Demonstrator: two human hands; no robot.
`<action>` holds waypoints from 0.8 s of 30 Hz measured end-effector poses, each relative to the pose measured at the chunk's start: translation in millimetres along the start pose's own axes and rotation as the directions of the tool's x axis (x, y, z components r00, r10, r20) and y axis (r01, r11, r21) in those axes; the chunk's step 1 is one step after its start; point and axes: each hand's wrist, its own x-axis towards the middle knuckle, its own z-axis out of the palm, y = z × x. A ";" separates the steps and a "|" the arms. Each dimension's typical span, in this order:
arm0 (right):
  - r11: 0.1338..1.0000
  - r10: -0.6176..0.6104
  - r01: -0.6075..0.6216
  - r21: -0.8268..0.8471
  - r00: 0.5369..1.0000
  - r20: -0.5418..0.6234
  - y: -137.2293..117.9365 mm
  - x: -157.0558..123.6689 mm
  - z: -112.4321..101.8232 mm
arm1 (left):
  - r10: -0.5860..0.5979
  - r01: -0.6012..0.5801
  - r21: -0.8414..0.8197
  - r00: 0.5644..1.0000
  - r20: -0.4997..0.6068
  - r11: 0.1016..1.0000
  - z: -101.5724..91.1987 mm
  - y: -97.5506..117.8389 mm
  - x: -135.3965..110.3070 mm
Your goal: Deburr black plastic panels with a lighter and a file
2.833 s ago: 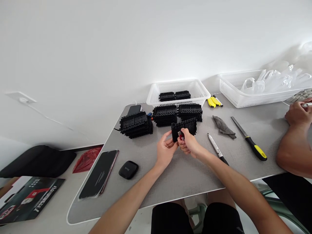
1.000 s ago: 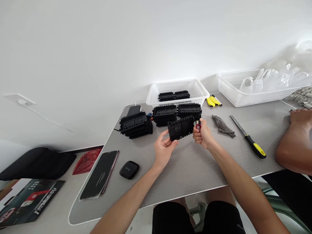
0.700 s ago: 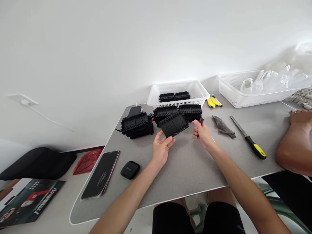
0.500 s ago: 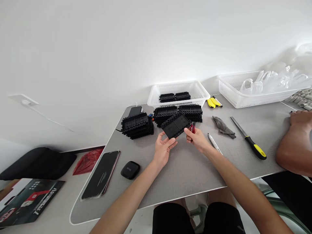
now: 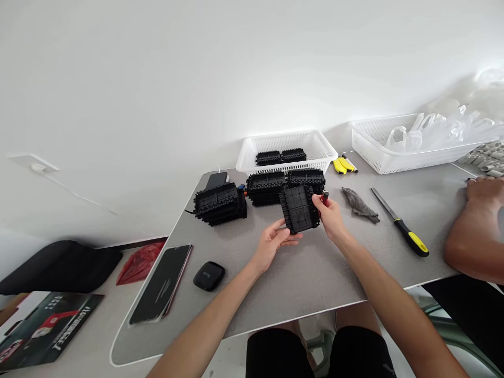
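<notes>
One black panel (image 5: 298, 208) tilts in a two-handed grip, seemingly for steadiness: left hand (image 5: 270, 244) pinching its lower corner, right hand (image 5: 329, 215) its side, small red object (image 5: 324, 198) tucked alongside.

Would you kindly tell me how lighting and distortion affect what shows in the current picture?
In the head view, the white wall is brightest toward the right, where the pale plastic bags nearly blend into it; also in the head view, the raised black panel looks fairly sharp but dark, and the wall socket at left looks stretched.
</notes>
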 end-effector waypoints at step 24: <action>0.934 0.352 -0.351 -0.070 0.867 0.352 -20.7 -27.1 21.8 | 0.085 -0.081 0.158 0.996 -0.020 0.984 3.3 -4.9 2.4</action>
